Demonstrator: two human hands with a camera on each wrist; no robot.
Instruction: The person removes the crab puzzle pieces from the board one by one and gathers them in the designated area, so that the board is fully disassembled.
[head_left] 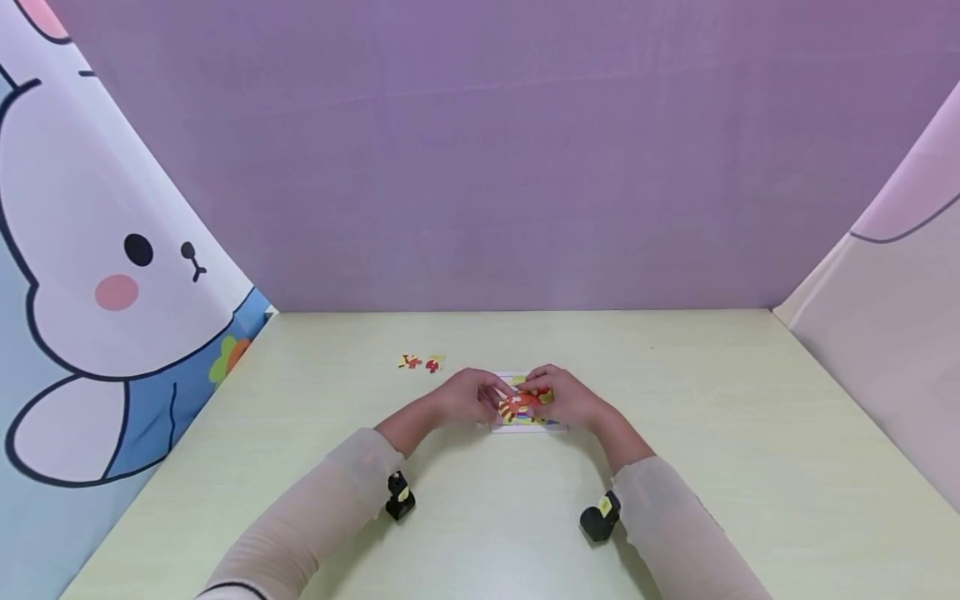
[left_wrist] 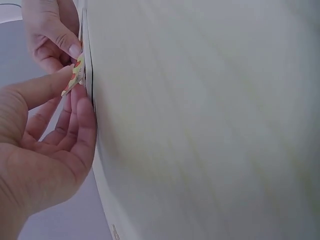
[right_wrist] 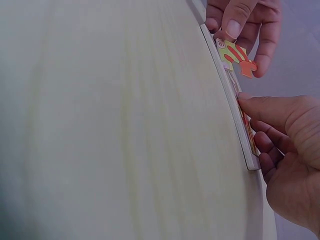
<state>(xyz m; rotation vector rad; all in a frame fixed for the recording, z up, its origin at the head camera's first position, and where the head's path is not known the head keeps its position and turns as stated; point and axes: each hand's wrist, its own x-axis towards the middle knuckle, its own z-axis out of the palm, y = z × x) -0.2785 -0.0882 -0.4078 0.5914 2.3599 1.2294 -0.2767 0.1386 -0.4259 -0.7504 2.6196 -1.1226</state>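
Note:
My left hand (head_left: 467,395) pinches a puzzle piece (right_wrist: 234,54), yellow with red-orange stripes, between thumb and fingertips. The piece is tilted just over a thin, white-edged puzzle board (right_wrist: 240,127). In the head view, my right hand (head_left: 572,398) reaches over the board's right part. Its thumb (right_wrist: 250,102) touches the colourful puzzle surface, and the other fingers bend loosely at the board's edge. Red, orange and yellow picture parts show between the hands; the rest of the board is hidden under them.
Several loose puzzle pieces, among them a red and yellow one (head_left: 410,361) and another (head_left: 434,363), lie on the pale table (head_left: 712,433) beyond my left hand. A purple backdrop (head_left: 525,167) stands behind the table, and a rabbit-print cloth (head_left: 75,275) borders it on the left.

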